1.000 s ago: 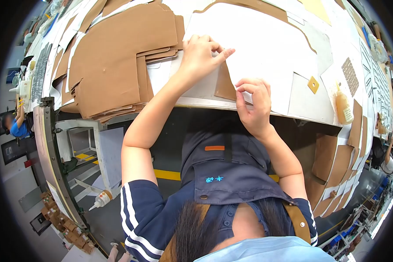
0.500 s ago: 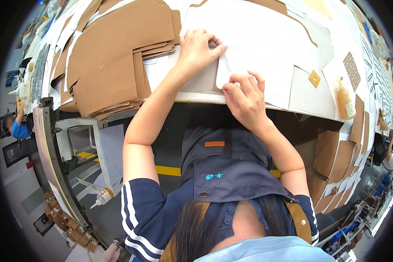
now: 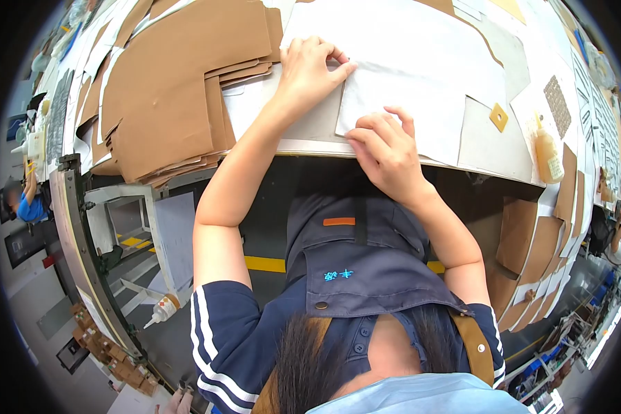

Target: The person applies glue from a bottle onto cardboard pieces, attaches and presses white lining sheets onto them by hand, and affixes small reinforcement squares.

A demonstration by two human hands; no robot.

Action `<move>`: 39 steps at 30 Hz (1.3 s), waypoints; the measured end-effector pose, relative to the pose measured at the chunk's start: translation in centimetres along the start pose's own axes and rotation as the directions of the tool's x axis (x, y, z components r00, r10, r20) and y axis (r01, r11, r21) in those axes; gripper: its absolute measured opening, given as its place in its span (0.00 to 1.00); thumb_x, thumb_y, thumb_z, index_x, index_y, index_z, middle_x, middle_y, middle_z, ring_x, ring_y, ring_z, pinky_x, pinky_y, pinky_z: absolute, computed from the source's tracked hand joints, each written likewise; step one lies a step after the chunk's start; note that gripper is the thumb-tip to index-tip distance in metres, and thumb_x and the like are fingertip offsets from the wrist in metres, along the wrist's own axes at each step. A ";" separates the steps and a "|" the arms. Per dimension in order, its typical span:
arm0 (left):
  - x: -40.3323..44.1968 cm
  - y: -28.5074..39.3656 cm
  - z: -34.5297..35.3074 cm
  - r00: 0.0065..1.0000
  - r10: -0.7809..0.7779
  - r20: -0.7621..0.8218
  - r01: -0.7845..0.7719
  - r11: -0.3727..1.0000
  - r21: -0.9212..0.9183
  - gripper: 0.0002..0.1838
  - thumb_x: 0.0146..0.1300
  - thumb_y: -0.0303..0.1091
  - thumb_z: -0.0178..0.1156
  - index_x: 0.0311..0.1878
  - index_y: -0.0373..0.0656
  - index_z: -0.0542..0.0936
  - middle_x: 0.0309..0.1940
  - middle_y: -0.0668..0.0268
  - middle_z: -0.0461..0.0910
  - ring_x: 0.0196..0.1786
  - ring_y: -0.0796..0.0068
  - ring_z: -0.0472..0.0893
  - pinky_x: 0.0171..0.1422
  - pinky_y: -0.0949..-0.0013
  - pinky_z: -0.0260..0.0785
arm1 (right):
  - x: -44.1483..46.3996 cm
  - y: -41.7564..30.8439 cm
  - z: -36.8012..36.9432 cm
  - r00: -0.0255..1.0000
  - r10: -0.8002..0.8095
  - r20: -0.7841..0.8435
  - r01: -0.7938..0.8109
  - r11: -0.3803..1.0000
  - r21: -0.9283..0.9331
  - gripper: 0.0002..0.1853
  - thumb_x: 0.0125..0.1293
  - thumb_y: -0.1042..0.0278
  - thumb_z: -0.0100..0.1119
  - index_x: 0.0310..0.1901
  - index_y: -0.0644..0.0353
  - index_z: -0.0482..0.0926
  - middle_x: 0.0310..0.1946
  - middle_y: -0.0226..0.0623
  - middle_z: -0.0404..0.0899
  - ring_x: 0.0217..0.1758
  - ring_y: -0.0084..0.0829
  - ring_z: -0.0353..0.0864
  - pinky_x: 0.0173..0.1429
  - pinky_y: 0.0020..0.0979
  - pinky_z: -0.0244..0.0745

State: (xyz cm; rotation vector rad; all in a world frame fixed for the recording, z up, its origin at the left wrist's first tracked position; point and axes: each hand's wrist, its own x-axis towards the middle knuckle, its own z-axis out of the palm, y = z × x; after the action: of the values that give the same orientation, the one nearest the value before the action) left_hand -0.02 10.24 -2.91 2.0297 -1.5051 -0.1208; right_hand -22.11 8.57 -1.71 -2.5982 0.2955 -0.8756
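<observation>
A large white sheet (image 3: 414, 76) lies over a brown piece (image 3: 488, 41), whose edge shows along the upper right. My left hand (image 3: 310, 72) pinches the sheet's left edge between thumb and fingertips. At its lower left corner, the bent fingers of my right hand (image 3: 386, 141) close on the near edge, with the ring and little fingers raised. Faint creases run across the sheet between both hands. A stack of brown cut pieces (image 3: 165, 83) is just left of my left hand.
A yellow diamond-shaped piece (image 3: 498, 117) and a bottle of amber liquid (image 3: 548, 157) lie to the right. The table's front edge (image 3: 310, 147) runs before my body. Another bottle (image 3: 163, 310) is below left. A person in blue (image 3: 31, 203) is at far left.
The white sheet's left edge and lower corner have moved slightly left, covering the brown strip that showed there. Both hands have shifted slightly up and left, still pinching.
</observation>
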 end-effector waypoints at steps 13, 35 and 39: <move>-0.1 0.0 -0.1 1.000 0.028 0.011 -0.028 0.999 0.042 0.13 0.61 0.47 0.72 0.42 0.49 0.87 0.42 0.66 0.83 0.56 0.63 0.78 0.67 0.55 0.61 | -3.1 -0.1 -4.5 0.876 0.245 0.415 -0.129 0.949 -0.287 0.52 0.63 0.34 0.63 0.77 0.66 0.60 0.81 0.47 0.56 0.85 0.43 0.52 0.86 0.48 0.47; -10.8 7.7 -1.9 0.792 0.378 0.479 -0.472 0.877 0.090 0.53 0.63 0.62 0.64 0.80 0.35 0.58 0.82 0.48 0.53 0.85 0.52 0.51 0.86 0.51 0.45 | -8.5 0.3 -7.5 0.900 0.373 0.224 -0.273 0.885 -0.378 0.48 0.62 0.43 0.69 0.76 0.67 0.63 0.79 0.46 0.60 0.84 0.41 0.56 0.85 0.47 0.49; -10.9 8.6 -1.6 0.825 0.343 0.449 -0.433 0.894 0.113 0.52 0.63 0.61 0.65 0.80 0.35 0.59 0.82 0.47 0.53 0.85 0.51 0.51 0.84 0.49 0.47 | -9.0 0.3 -7.8 0.895 0.410 0.174 -0.310 0.854 -0.419 0.48 0.63 0.41 0.67 0.76 0.66 0.63 0.79 0.44 0.61 0.84 0.40 0.57 0.85 0.49 0.48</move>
State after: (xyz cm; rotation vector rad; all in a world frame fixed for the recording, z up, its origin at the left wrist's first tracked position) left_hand -10.45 19.13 -0.15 1.8775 -2.2670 -0.2533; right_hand -33.99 8.84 -0.92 -2.8191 0.9315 -0.3641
